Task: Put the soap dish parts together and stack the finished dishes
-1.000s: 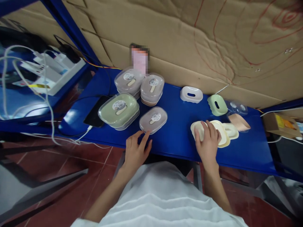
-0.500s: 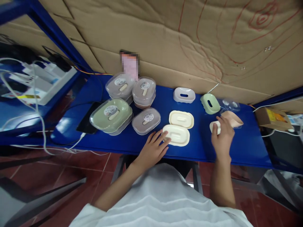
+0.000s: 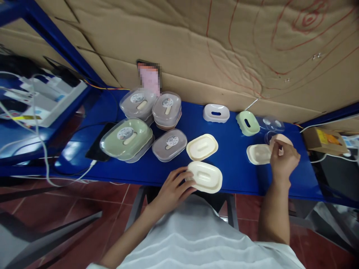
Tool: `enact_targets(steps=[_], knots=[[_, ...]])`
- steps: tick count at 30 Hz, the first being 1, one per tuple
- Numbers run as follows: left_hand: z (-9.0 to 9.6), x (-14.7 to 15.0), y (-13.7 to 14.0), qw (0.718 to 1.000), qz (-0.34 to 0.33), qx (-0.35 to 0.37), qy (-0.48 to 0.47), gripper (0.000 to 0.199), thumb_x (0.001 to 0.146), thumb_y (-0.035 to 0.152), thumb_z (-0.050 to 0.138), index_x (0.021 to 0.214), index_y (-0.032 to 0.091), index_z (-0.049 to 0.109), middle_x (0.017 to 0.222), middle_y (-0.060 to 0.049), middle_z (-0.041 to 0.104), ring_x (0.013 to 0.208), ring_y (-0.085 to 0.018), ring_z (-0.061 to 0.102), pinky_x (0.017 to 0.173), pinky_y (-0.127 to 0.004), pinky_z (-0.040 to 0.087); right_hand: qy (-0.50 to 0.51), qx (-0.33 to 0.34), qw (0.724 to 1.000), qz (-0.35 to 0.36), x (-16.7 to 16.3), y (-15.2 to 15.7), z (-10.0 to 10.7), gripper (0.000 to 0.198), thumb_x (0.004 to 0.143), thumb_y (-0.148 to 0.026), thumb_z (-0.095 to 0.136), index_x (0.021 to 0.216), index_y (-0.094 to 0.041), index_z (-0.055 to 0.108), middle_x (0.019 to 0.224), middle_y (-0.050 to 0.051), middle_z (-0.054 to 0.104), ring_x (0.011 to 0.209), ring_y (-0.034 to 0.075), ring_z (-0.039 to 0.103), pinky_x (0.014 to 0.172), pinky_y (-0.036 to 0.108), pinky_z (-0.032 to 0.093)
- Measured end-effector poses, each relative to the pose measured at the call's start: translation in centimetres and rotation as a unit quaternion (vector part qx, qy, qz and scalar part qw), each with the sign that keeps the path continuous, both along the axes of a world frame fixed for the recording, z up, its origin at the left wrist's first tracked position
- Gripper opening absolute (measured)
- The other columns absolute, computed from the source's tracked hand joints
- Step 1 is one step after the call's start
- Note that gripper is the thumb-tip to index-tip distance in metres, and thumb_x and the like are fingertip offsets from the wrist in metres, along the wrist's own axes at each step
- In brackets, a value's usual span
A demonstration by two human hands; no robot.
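My left hand [image 3: 176, 186] grips the left end of a cream oval soap-dish tray [image 3: 206, 178], fingers over its rim, at the table's front edge. Just behind it lies a second cream tray [image 3: 202, 147], apart from it. On the right, my right hand [image 3: 284, 162] is closed, thumb and forefinger pinched at a peach plastic piece [image 3: 286, 139]; the hand covers part of it. A cream dish [image 3: 258, 154] lies immediately left of that hand.
Lidded soap boxes, one green [image 3: 127, 135] and several mauve [image 3: 169, 145], stand at left. A white slotted insert [image 3: 215, 113], a green slotted insert [image 3: 248, 123] and clear lids [image 3: 271, 123] sit at the back. A phone [image 3: 150, 76] leans on the cardboard [image 3: 179, 48].
My left hand has drawn the front cream tray toward me, and the other tray has shifted left and turned. My right hand has left the cream dish and moved right to the peach piece.
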State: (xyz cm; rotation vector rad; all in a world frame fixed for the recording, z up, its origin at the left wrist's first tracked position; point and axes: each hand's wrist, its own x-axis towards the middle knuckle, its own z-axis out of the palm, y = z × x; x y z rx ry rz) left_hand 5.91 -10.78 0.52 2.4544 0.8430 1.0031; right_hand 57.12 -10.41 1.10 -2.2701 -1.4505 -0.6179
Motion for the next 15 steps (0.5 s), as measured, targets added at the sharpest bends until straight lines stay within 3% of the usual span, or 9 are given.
enact_targets(steps=[3,7,10,15], knots=[[-0.2,0.9,-0.1,0.999,-0.019,0.019,0.028,0.011,0.103,0.024,0.073,0.112,0.021,0.070,0.121,-0.009,0.074,0.128,-0.029,0.063,0.102,-0.044,0.057,-0.001,-0.003,1.000,-0.020,-0.9,0.4,0.1,0.044,0.103,-0.042,0.050,0.126,-0.014,0.076,0.122,0.023,0.076,0.114,0.034,0.068,0.095,0.045,0.042],[-0.4,1.2,-0.4,0.997,-0.022,0.032,0.064,0.010,0.101,0.026,0.075,0.109,0.022,0.071,0.113,-0.007,0.075,0.118,-0.028,0.064,0.098,-0.043,0.051,-0.003,-0.083,0.995,-0.063,-1.4,2.2,0.0,0.040,0.097,-0.037,0.063,0.130,-0.017,0.074,0.149,0.021,0.066,0.139,0.036,0.051,0.110,0.052,0.028],[-0.6,1.1,-0.7,0.997,-0.024,0.034,0.066,0.007,0.102,0.026,0.075,0.106,0.022,0.071,0.105,-0.005,0.075,0.104,-0.023,0.064,0.092,-0.040,0.047,0.029,-0.099,0.991,-0.088,-0.7,4.1,-0.2,0.031,0.092,-0.031,0.068,0.116,-0.014,0.078,0.145,0.024,0.066,0.136,0.036,0.049,0.109,0.053,0.025],[-0.5,1.6,-0.4,1.000,-0.014,0.021,-0.001,0.008,0.100,0.023,0.077,0.106,0.022,0.071,0.102,-0.004,0.075,0.095,-0.021,0.062,0.090,-0.040,0.046,0.054,-0.049,0.995,-0.073,-0.6,5.1,0.4,0.022,0.096,-0.039,0.070,0.097,-0.019,0.080,0.144,0.016,0.067,0.136,0.031,0.051,0.112,0.053,0.024]])
